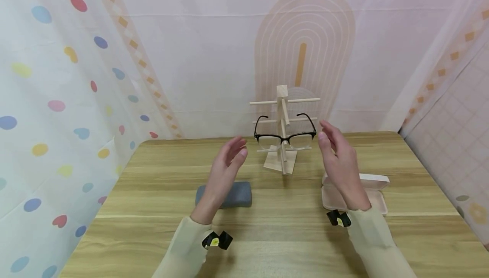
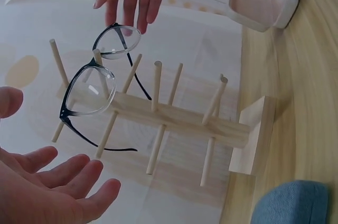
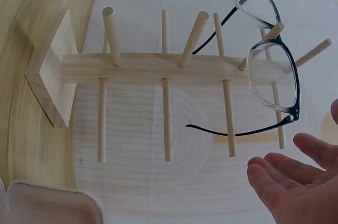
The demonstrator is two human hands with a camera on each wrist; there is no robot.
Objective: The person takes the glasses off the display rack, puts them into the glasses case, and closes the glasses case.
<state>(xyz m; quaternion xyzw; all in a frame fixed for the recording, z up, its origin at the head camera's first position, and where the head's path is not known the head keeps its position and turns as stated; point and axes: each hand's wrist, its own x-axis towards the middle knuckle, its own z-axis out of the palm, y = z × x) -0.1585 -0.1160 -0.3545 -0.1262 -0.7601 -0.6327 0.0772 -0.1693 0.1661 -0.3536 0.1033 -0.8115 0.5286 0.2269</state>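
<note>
- Glasses point(image 1: 285, 139) perch across the wooden stand point(image 1: 283, 121), near 12 o'clock on the surface point(image 1: 282, 248).
- Left grip point(image 1: 226, 161), at their 8 o'clock, and right grip point(image 1: 341, 159), at 4, are released, holding nothing.
- Uneven contact from one side could twist the glasses off.
- A temple arm snagging on a peg point(image 1: 303, 100) might tip the stand, dropping them toward 6 o'clock.

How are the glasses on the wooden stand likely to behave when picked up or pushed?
The glasses are probably light, being so slim. Appearing to rest at their middle on one peg, they may swing or slip if pushed. Their thin, unfolded temples look fairly stiff but could bend if squeezed.
</note>
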